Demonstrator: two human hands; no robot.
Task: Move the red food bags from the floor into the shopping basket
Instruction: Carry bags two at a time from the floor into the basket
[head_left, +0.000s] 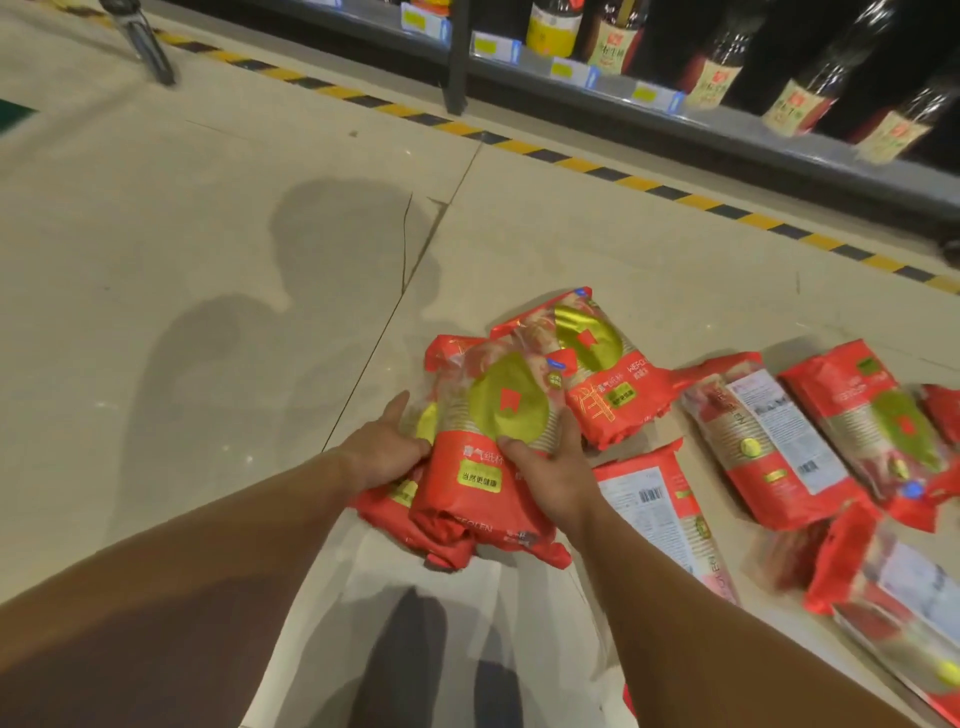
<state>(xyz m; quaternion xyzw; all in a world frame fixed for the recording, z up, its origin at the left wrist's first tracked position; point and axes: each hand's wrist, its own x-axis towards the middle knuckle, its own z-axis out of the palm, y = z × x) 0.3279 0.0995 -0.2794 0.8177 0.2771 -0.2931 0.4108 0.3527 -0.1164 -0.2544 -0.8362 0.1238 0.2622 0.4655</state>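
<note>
On the beige concrete floor (260, 234), both hands grip a stack of shiny red plastic food bags with gold ovals (488, 452): left hand (382, 449) closed on its nine-o'clock edge, right hand (550, 467) on its three-o'clock side. More red bags (769, 441) lie at three o'clock.

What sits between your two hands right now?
In the head view, a red bag lies between the left hand and right hand, atop another bag; both hands grip its sides.

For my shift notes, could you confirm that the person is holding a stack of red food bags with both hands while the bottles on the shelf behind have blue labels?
Nearly right. The head view shows both the left hand and right hand gripping the stacked red plastic food bags, but the dark glass bottles on the grey metal shelf carry pale yellowish labels with red, not blue.
</note>
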